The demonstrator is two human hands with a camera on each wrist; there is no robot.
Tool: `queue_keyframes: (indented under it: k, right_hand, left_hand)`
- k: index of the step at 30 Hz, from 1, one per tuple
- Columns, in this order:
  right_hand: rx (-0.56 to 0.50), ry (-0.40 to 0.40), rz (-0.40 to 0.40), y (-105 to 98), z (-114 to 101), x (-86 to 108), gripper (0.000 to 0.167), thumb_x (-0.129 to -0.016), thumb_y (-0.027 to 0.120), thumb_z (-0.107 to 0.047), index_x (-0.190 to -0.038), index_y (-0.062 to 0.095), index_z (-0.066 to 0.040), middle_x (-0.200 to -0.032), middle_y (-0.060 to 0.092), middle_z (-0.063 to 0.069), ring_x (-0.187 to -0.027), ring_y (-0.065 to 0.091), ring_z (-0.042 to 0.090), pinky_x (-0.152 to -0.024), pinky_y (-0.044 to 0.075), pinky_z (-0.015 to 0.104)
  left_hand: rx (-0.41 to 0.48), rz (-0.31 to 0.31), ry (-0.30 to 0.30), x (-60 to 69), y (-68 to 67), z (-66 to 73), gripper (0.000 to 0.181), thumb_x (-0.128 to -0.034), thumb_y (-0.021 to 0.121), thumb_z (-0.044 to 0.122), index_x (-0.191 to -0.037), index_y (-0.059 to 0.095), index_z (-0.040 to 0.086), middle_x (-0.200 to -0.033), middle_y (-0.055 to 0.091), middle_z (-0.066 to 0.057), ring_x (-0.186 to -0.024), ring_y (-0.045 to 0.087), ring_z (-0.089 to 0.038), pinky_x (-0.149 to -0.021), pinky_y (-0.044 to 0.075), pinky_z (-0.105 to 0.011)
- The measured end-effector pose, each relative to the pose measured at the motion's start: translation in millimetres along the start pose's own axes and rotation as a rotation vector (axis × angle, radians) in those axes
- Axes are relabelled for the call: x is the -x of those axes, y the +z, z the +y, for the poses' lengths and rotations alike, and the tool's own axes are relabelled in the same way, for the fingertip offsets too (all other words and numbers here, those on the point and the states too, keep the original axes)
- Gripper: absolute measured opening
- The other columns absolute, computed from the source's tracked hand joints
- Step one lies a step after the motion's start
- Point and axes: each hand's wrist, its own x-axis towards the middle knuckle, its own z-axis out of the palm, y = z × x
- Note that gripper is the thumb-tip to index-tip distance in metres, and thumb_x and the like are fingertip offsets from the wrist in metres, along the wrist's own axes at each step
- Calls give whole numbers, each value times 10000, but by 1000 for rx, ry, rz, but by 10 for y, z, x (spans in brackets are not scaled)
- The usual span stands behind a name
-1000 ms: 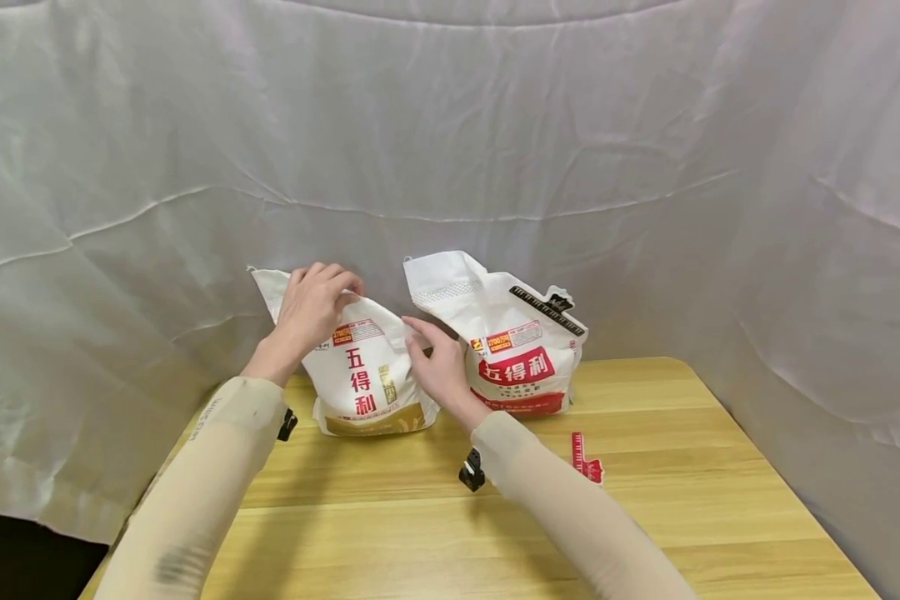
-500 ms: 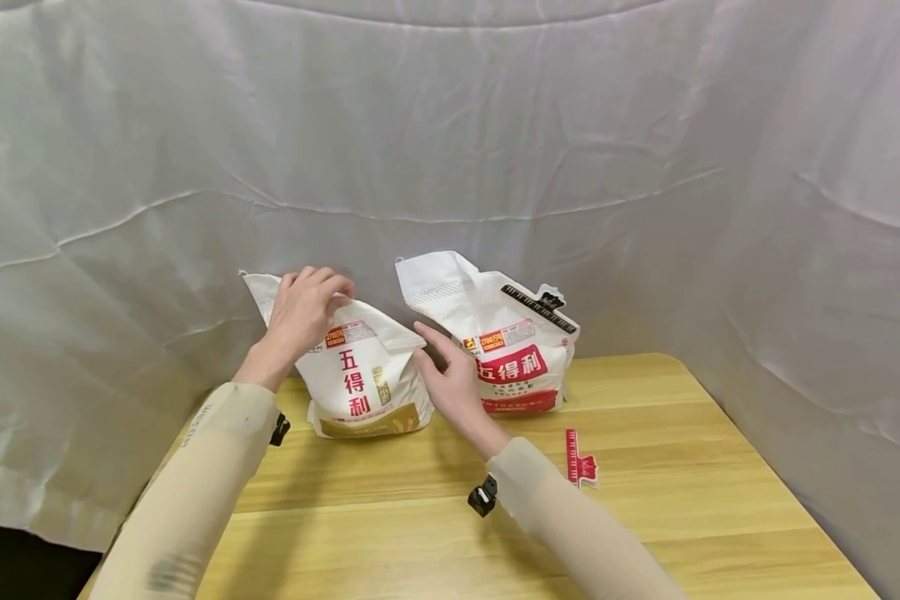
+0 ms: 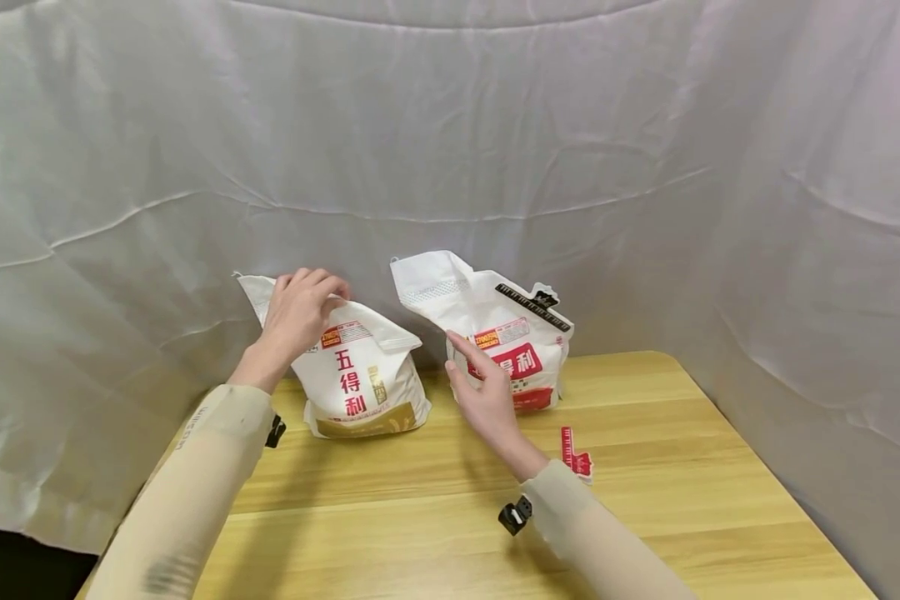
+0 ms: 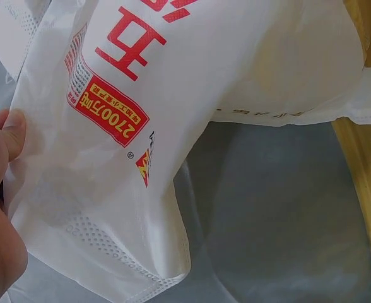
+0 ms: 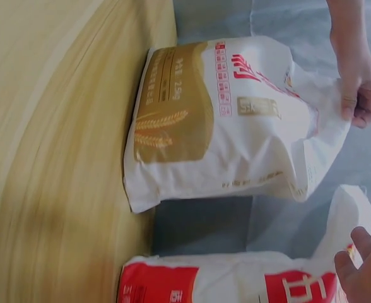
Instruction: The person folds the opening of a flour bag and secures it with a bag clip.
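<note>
A white flour bag (image 3: pixel 390 379) with a gold band stands at the left, its top folded over towards the right. My left hand (image 3: pixel 300 312) grips the bag's top edge; the left wrist view shows the thumb (image 4: pixel 15 129) pressed on the white fabric. My right hand (image 3: pixel 487 396), its fingers extended and holding nothing, is in front of a second flour bag (image 3: pixel 450 296) with red print. A black clip (image 3: pixel 536 307) sits along that bag's slanted top right edge. On the table, right of my right wrist, lies a red clip (image 3: pixel 577 458).
The wooden table (image 3: pixel 390 517) carries both bags near its back edge, with a gap between them. A grey cloth (image 3: pixel 450 125) hangs behind and at the sides. Small black cameras (image 3: pixel 515 515) are worn on the wrists.
My right hand has let go of the left bag's top corner and moved right, to in front of the second bag. The left hand keeps its grip on the left bag's top.
</note>
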Motion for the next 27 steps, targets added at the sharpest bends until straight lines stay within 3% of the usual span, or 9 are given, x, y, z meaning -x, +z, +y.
queue_keyframes:
  k: [8,11,17,23,27]
  right_hand:
    - [20,30,31,-241,50,93,456,-964,670,47,-1412,627,-26,-1452,617,127,-1384,550,289,-1161,408,329]
    - [44,36,37,-360,90,143,446,-977,670,15,-1418,625,-38,-1454,615,125,-1369,564,295,-1152,420,324]
    - [89,81,26,-638,164,261,436,-1009,672,-86,-1442,625,-119,-1449,628,79,-1346,585,274,-1137,448,426]
    - [107,131,37,-876,245,347,424,-1001,674,-55,-1420,643,-110,-1413,657,85,-1260,641,321,-984,555,312]
    - [140,176,26,-1038,325,416,420,-1010,677,-100,-1427,639,-125,-1401,663,100,-1228,654,348,-1028,538,455]
  left_hand:
    - [1,-11,-15,14,8,8,121,-973,696,43,-1011,710,156,-1080,703,-50,-1056,554,-316,-992,376,-532]
    - [-1,-9,-14,9,13,4,115,-973,694,44,-1017,710,149,-1087,705,-56,-1062,556,-318,-986,377,-533]
    - [1,-21,-19,5,8,5,118,-977,689,39,-1018,709,148,-1092,702,-62,-1068,554,-322,-998,371,-542]
    - [11,-14,-20,-1,11,19,126,-974,684,24,-1019,711,138,-1083,702,-66,-1054,551,-323,-997,368,-542]
    - [20,-15,-32,13,3,27,129,-975,680,19,-1025,712,133,-1083,703,-69,-1041,546,-318,-1001,360,-543]
